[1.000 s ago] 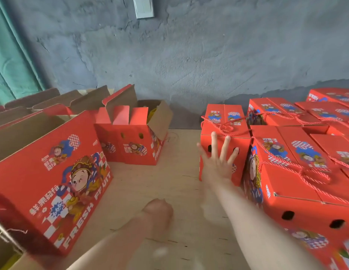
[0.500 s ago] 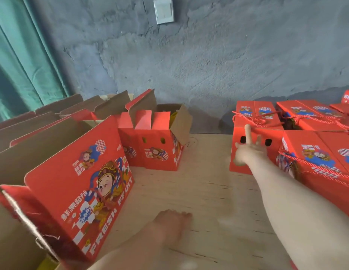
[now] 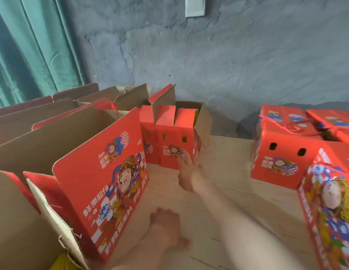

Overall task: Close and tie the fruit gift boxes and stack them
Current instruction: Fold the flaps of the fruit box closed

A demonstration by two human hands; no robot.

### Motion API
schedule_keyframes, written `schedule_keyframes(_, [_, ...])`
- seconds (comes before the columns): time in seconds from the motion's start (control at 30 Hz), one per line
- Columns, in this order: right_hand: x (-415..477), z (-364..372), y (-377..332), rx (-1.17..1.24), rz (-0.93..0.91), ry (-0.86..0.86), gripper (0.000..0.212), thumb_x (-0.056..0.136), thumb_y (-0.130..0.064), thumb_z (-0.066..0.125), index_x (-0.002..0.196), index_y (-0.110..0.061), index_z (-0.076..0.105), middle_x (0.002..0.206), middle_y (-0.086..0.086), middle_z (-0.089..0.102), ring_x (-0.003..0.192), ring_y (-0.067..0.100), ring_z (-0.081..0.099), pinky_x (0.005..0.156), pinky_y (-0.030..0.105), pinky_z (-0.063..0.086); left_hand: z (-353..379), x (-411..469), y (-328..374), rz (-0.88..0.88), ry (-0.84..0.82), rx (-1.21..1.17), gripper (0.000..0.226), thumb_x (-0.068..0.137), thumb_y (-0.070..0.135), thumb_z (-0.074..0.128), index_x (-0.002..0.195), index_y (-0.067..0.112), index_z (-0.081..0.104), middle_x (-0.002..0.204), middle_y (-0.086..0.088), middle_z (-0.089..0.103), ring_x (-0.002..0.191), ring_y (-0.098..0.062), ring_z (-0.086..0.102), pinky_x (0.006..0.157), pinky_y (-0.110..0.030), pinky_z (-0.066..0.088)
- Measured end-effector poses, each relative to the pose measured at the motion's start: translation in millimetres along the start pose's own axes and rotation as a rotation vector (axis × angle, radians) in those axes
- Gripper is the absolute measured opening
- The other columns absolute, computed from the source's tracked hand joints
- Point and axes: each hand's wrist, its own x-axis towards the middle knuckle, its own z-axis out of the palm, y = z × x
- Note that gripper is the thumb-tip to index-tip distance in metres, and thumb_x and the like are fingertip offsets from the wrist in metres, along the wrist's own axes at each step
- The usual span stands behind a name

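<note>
Head view: the right hand is stretched out with its fingers spread and empty at the front of an open fruit gift box on the wooden table. The left hand rests on the table; its fingers are hidden, so I cannot tell its grip. Tied boxes stand to the right.

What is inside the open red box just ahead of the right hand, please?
Between the raised flaps of the open box, only a yellow sliver shows; the flaps and walls hide everything else.
</note>
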Motion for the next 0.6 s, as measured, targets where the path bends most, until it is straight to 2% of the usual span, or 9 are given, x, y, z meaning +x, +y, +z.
schedule_keyframes(0.07, [27.4,-1.5,-2.1,0.049,0.048,0.015,0.072,0.09,-0.008,0.045,0.152,-0.02,0.01,0.159,0.001,-0.017,0.145,0.035,-0.01,0.115,0.054,0.013,-5.1,3.7,-2.4,0.095,0.046,0.002,0.075,0.076,0.064,0.064,0.113,-0.002,0.059,0.118,-0.019,0.06,0.108,-0.034,0.059,0.089,-0.039,0.048])
schedule_keyframes(0.13, [53.3,-3.8,-3.2,0.072,0.07,0.038,0.069,0.09,-0.013,0.045,0.151,-0.019,0.014,0.159,0.003,-0.019,0.145,0.038,-0.009,0.117,0.054,0.008,-9.6,6.9,-5.2,0.124,0.059,0.015,0.074,0.075,0.064,0.065,0.106,-0.003,0.061,0.111,-0.02,0.063,0.101,-0.035,0.061,0.085,-0.037,0.048])
schedule_keyframes(0.2, [72.8,-5.2,-4.2,0.138,0.085,0.012,0.066,0.091,-0.022,0.049,0.15,-0.015,0.019,0.158,0.004,-0.019,0.145,0.04,0.001,0.116,0.049,0.011,-9.4,9.2,-6.4,0.118,0.068,0.003,0.074,0.072,0.065,0.067,0.102,-0.002,0.062,0.106,-0.019,0.065,0.096,-0.034,0.062,0.081,-0.035,0.047])
schedule_keyframes(0.27, [80.2,-4.8,-3.7,0.215,0.092,-0.018,0.065,0.089,-0.027,0.051,0.147,-0.014,0.026,0.158,0.005,-0.018,0.142,0.04,0.015,0.114,0.045,0.02,-6.9,11.2,-6.7,0.11,0.064,0.001,0.071,0.071,0.065,0.068,0.097,-0.001,0.063,0.101,-0.018,0.067,0.091,-0.032,0.063,0.077,-0.032,0.046])
schedule_keyframes(0.37, [70.1,-8.7,-7.2,0.163,0.073,0.062,0.06,0.088,-0.029,0.054,0.142,-0.014,0.034,0.156,0.012,0.002,0.137,0.041,0.025,0.109,0.045,0.028,-2.8,12.1,-7.0,0.099,0.069,0.007,0.07,0.07,0.066,0.068,0.097,0.001,0.064,0.099,-0.015,0.067,0.09,-0.029,0.064,0.075,-0.03,0.045])
schedule_keyframes(0.47, [45.3,-15.5,-7.1,0.112,0.057,0.179,0.046,0.089,-0.025,0.05,0.132,-0.011,0.039,0.138,0.017,0.028,0.124,0.037,0.04,0.099,0.041,0.037,2.5,13.6,-3.6,0.03,0.073,-0.025,0.069,0.064,0.066,0.07,0.098,0.006,0.064,0.1,-0.009,0.067,0.091,-0.026,0.063,0.073,-0.029,0.044])
schedule_keyframes(0.6, [-2.3,-18.0,1.5,0.071,0.075,0.226,0.043,0.087,-0.012,0.053,0.126,-0.011,0.037,0.126,0.016,0.034,0.112,0.035,0.046,0.09,0.041,0.042,4.1,9.1,-0.4,-0.078,0.045,-0.129,0.067,0.064,0.064,0.069,0.1,0.008,0.066,0.102,-0.007,0.068,0.092,-0.023,0.065,0.069,-0.026,0.044])
